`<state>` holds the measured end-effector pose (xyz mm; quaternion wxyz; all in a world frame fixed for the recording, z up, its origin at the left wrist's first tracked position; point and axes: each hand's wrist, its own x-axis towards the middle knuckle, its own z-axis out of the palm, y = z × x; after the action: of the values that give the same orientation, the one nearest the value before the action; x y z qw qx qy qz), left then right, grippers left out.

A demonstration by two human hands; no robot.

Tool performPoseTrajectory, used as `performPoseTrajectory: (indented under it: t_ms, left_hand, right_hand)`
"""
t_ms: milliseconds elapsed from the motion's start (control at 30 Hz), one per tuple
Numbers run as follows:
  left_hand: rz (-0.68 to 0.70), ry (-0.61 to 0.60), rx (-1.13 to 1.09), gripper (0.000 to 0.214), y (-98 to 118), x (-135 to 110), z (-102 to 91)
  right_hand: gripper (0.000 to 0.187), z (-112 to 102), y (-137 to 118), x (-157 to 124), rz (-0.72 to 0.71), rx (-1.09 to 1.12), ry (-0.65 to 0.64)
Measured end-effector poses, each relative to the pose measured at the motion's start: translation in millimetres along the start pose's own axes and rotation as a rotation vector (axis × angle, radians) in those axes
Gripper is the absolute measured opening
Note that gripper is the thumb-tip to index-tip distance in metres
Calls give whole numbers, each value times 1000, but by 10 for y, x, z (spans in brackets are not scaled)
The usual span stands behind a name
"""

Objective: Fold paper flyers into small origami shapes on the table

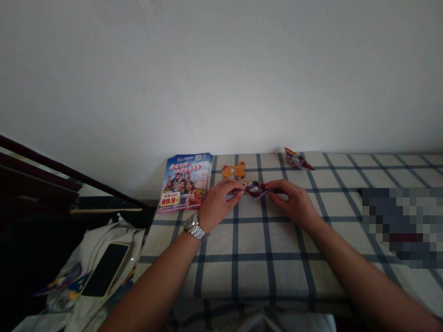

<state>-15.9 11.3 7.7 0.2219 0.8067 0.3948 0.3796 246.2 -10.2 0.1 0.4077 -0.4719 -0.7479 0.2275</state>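
Observation:
A small folded piece of printed paper (pixel 255 189) lies low over a table covered with a checked cloth (pixel 249 240). My left hand (pixel 219 203) pinches its left end with thumb and fingers closed; a metal watch sits on that wrist. My right hand (pixel 294 200) pinches its right end the same way. Both hands rest on the cloth.
A colourful flyer (pixel 185 182) lies at the table's far left corner. An orange bear-shaped cutout (pixel 234 170) sits behind my hands. Another folded paper piece (pixel 297 159) stands near the wall. A phone (pixel 105 269) lies on cloth at lower left. A blurred patch covers the right.

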Motion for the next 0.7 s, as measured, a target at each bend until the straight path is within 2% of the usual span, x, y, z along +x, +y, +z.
performPoseTrajectory:
  t_ms: [333, 700]
  left_hand:
    - [48, -13, 1, 13, 10, 7, 27]
    - [23, -79, -1, 12, 62, 2, 73]
  right_hand:
    - [17, 42, 62, -9, -60, 1, -45]
    - [19, 59, 46, -19, -51, -3, -72]
